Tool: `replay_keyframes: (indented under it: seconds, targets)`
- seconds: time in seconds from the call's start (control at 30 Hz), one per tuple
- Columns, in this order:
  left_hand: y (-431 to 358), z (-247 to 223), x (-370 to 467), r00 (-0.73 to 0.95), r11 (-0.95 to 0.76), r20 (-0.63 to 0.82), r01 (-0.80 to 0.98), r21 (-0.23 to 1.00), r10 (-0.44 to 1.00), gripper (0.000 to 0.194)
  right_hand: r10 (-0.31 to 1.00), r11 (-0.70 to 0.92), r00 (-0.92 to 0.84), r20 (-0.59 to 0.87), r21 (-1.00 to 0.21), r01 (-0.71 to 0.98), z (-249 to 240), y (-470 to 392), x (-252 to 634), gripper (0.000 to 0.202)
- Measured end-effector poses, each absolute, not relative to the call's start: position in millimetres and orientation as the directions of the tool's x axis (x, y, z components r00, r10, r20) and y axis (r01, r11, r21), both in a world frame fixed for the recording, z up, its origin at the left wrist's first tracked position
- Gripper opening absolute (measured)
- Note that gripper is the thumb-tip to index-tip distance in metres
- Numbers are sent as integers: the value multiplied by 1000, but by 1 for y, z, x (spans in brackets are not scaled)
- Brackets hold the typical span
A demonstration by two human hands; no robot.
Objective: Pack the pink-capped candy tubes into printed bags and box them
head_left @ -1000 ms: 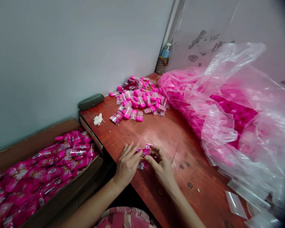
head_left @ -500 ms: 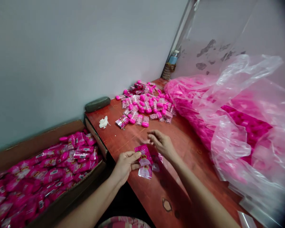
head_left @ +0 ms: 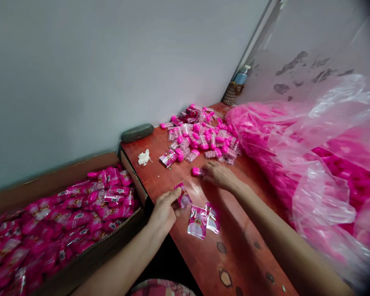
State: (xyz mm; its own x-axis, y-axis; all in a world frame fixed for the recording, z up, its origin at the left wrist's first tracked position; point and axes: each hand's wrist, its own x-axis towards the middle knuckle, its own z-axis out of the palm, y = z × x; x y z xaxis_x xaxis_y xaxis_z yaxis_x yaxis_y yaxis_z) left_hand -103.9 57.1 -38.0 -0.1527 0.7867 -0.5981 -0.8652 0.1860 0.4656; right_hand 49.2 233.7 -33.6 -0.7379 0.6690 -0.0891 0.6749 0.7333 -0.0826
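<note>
My left hand (head_left: 165,209) pinches a small printed pink sachet (head_left: 183,197) at the table's left edge. Two more printed sachets (head_left: 197,222) lie flat on the red table just to the right of it, one overlapping the other. Farther forward, my right hand (head_left: 218,174) has its fingers closed on a small clear candy container with a pink cap (head_left: 196,171); the cap points left and the clear part is mostly covered by the fingers. Beyond it spreads a pile of similar pink-capped containers (head_left: 203,139) filled with pale pink balls.
On the left stands a cardboard box (head_left: 61,166) full of packed pink sachets (head_left: 70,218). A big clear plastic bag (head_left: 271,123) of pink pieces covers the table's right side. A dark case (head_left: 137,132), crumpled white tissue (head_left: 144,157) and a bottle in a woven holder (head_left: 231,93) sit farther back.
My right hand has moved forward and now holds a pink-capped container. The left hand's sachet has separated from the others, which now lie on the table. The view has shifted slightly left.
</note>
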Motion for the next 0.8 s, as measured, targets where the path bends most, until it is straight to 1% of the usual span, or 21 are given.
replay_keyframes:
  seconds: [0.07,0.1,0.13,0.17,0.2,0.23,0.27,0.3,0.33,0.37,0.4,0.43,0.47,0.53,0.6,0.67,0.73,0.77,0.8]
  targets:
    - [60,-38,-100,-176,127,-617,-901,414,767,8,707,687,-698,-116,-123,716,-32,216,57,26]
    - [61,-37,-98,-186,105,-628,-912,396,756,7,741,641,-662,-111,-175,747,-31,204,61,27]
    - [62,-37,-97,-193,90,-636,-918,385,747,6,780,582,-619,-95,-255,772,-30,191,63,27]
    - [63,-36,-95,-198,83,-638,-921,382,744,6,829,487,-554,-72,-395,779,-29,176,65,26]
    - [64,-36,-94,-201,77,-635,-921,381,746,7,878,371,-476,-49,-558,742,-27,159,66,25]
    - [64,-35,-92,-206,69,-629,-921,383,750,8,902,260,-428,-58,-719,645,-26,142,67,25]
    - [65,-35,-91,-211,61,-620,-920,387,755,8,909,148,-407,-91,-842,518,-26,124,67,24]
    - [65,-35,-89,-216,54,-612,-918,392,760,9,911,32,-389,-139,-915,403,-26,108,66,24]
    - [66,-35,-88,-222,48,-605,-916,398,765,10,915,-59,-363,-174,-950,306,-28,93,66,24]
    - [67,-36,-86,-228,42,-597,-914,403,769,11,931,-111,-316,-183,-966,232,-30,81,66,24]
    - [67,-36,-84,-233,36,-592,-913,407,772,11,952,-127,-252,-175,-973,195,-33,72,66,25]
    - [68,-37,-82,-236,31,-587,-913,407,774,12,974,-109,-175,-145,-973,201,-36,67,67,25]
    - [68,-37,-80,-239,25,-583,-913,407,776,12,990,-72,-101,-101,-964,255,-39,64,69,26]
    - [68,-38,-79,-247,17,-582,-912,409,775,13,1000,-7,-17,-17,-889,457,-43,67,78,29]
    - [67,-38,-79,-253,21,-581,-907,421,774,12,999,34,-53,-2,-743,668,-42,77,90,32]
    - [65,-38,-80,-256,29,-586,-901,432,769,11,987,80,-145,-71,-568,819,-37,89,103,36]
    - [64,-38,-81,-253,38,-595,-901,432,763,10,966,120,-198,-164,-394,911,-30,100,114,39]
    - [63,-39,-81,-251,42,-600,-901,431,759,11,962,137,-204,-182,-325,936,-27,104,117,41]
    - [63,-40,-81,-248,47,-604,-902,430,758,11,962,164,-216,-166,-284,945,-25,108,119,41]
